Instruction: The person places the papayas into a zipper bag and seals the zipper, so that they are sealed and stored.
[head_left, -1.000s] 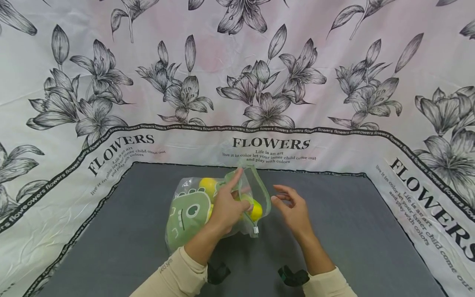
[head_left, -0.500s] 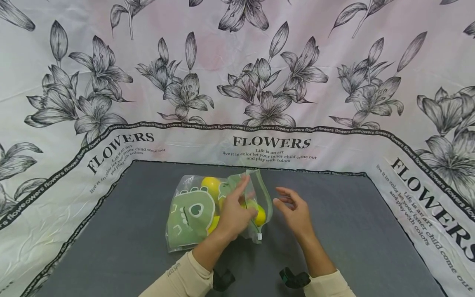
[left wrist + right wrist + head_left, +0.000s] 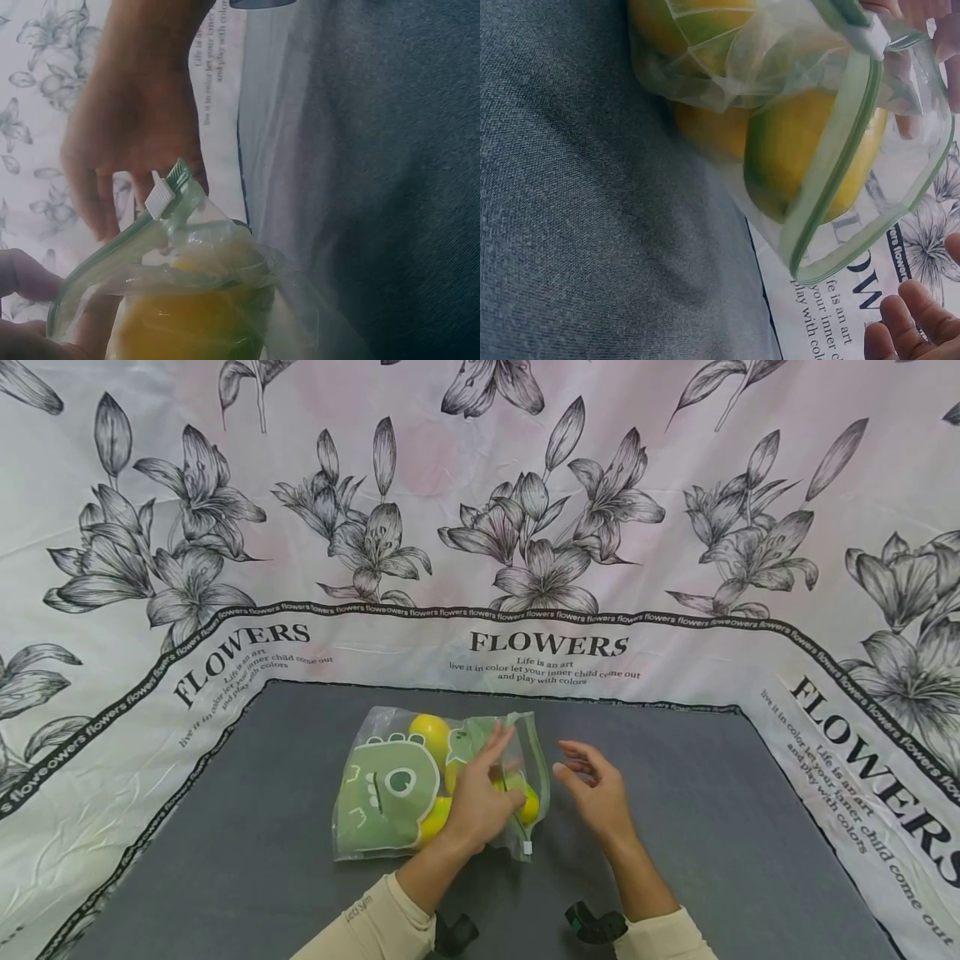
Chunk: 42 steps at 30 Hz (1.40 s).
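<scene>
A clear slider bag (image 3: 352, 839) with a green dinosaur print lies on the dark table, its mouth facing right and spread apart. Yellow fruits (image 3: 430, 732) with green patches are inside; one yellow fruit (image 3: 810, 150) sits close to the mouth. My left hand (image 3: 483, 797) is at the bag's mouth end, fingers straight and thumb apart; part of it shows through the film. Just right of the mouth, apart from the bag, my right hand (image 3: 598, 793) holds nothing, its fingers loosely bent. The white slider (image 3: 527, 847) is at the near end of the green zip strip.
A dark grey cloth (image 3: 735, 827) covers the table. White flower-printed fabric (image 3: 555, 660) with lettering stands behind it and along the sides. Black bands (image 3: 596, 922) are at both wrists.
The left hand and the bag's mouth have shifted slightly right and toward me in the head view. The right hand stays nearly still beside the mouth.
</scene>
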Available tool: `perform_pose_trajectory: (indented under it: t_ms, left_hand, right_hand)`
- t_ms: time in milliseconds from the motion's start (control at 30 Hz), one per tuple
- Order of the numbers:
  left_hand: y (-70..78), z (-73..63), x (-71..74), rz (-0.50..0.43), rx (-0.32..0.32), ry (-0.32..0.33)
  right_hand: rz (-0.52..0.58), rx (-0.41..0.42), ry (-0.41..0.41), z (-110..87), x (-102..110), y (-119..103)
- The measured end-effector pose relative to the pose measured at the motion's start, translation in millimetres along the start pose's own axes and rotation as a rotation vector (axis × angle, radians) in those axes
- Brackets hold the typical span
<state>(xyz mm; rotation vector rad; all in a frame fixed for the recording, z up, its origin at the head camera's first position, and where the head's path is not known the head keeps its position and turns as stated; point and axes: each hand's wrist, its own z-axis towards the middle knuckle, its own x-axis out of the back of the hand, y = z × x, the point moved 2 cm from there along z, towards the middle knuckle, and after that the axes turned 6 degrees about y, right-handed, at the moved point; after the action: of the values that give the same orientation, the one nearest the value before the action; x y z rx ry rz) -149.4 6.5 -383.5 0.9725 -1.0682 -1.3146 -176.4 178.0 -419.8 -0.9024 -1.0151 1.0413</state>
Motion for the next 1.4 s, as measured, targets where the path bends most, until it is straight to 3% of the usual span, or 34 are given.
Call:
perform_pose_trajectory:
  t_ms: [233, 367, 567, 767, 1200, 1400]
  left_hand:
    - [-40.1, 4.4, -6.2, -0.028, 0.013, 0.024]
    - [-52.7, 4.5, -7.0, -0.047, 0.003, 0.027]
    - [-54.9, 3.1, -5.8, -0.036, -0.038, 0.025]
    - [-54.6, 2.6, -4.9, -0.092, -0.044, 0.017]
    - [-52.8, 3.2, 12.5, -0.370, 0.048, -0.049]
    - [-52.0, 3.7, 22.9, -0.452, 0.046, -0.064]
  right_hand:
    - [0.003, 0.001, -0.008, -1.9, 1.4, 1.1]
    - [0.002, -0.005, -0.008, -2.2, 2.3, 2.7]
    - [-0.001, 0.001, 0.009, -1.8, 4.3, 4.3]
    - [-0.009, 0.016, 0.018, -2.2, 8.4, 4.1]
    - [-0.066, 0.004, 0.037, -3.7, 17.5, -5.9]
    - [-0.092, 0.011, 0.038, 2.8, 21.3, 17.3]
